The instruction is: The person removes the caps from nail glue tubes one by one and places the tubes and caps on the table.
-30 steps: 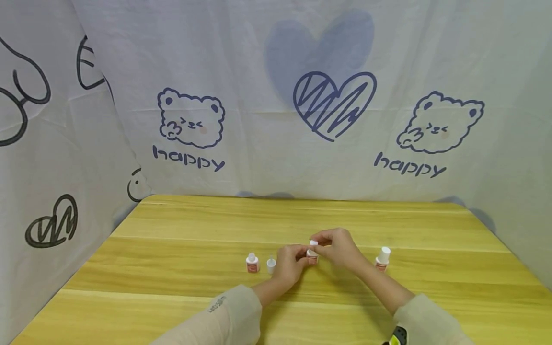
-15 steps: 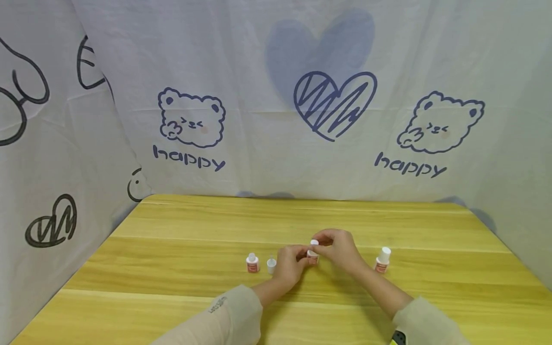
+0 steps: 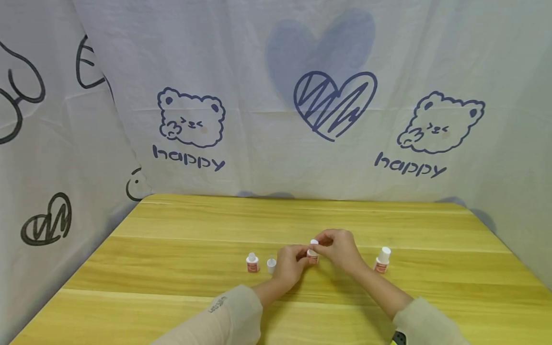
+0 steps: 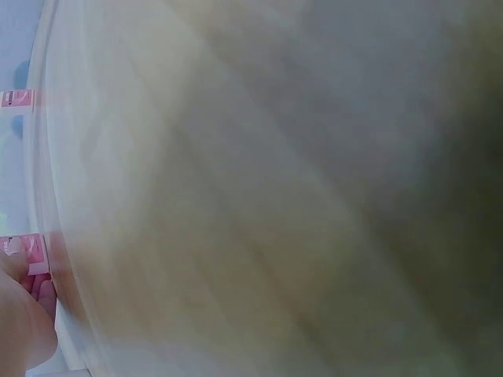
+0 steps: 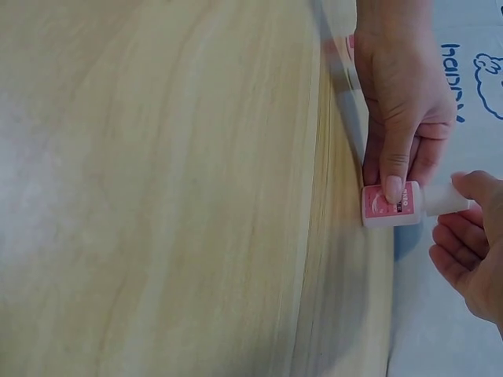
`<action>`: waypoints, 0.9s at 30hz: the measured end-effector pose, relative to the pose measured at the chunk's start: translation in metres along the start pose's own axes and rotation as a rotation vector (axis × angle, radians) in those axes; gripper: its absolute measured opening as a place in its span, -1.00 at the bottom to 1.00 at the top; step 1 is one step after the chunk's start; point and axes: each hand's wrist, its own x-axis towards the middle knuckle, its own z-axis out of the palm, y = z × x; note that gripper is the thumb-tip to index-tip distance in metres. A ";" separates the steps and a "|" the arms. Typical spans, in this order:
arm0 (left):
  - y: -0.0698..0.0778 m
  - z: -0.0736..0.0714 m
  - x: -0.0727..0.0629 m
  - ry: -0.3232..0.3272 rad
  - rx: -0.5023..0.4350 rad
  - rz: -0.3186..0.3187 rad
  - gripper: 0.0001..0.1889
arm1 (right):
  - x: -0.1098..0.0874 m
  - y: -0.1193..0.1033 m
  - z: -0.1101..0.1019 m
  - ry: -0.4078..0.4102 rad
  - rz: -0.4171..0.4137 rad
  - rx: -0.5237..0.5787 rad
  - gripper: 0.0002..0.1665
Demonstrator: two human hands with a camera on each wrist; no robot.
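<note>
A small white bottle (image 3: 313, 259) with a pink label stands upright on the table between the two hands. My left hand (image 3: 289, 264) grips its body, and in the right wrist view the left thumb (image 5: 394, 184) lies across the label. From the other side my right hand (image 3: 341, 250) pinches the white cap (image 5: 446, 201), which lines up with the bottle's neck. Just left of the left hand, a loose white cap (image 3: 271, 266) sits with its thin tip up. Beside it is an uncapped bottle (image 3: 252, 264) with a pale nozzle. The left wrist view catches only part of the hands and label.
A capped bottle (image 3: 382, 260) of the same kind stands right of the right forearm. The wooden table (image 3: 194, 230) reaches back to a white cloth (image 3: 258, 158) printed with hearts and bears; another cloth wall (image 3: 82, 158) rises on the left.
Both hands keep their hold on the bottle and its cap. The right hand has shifted very slightly to the right; the other bottles and the loose cap stay put.
</note>
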 end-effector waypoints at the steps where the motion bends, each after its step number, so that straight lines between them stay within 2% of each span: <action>1: 0.000 0.000 0.000 -0.002 0.000 0.001 -0.83 | 0.000 0.000 0.000 -0.004 0.000 -0.001 -0.90; 13: 0.001 0.000 0.000 -0.013 -0.007 0.000 -0.85 | 0.000 0.003 -0.006 -0.091 -0.005 0.019 -0.88; 22: 0.000 -0.001 -0.001 -0.002 0.014 0.018 -0.85 | 0.002 0.005 -0.009 -0.157 -0.050 0.054 -0.82; 27: 0.001 -0.001 0.000 0.004 0.019 0.017 -0.84 | 0.000 0.005 -0.008 -0.141 -0.041 0.068 -0.79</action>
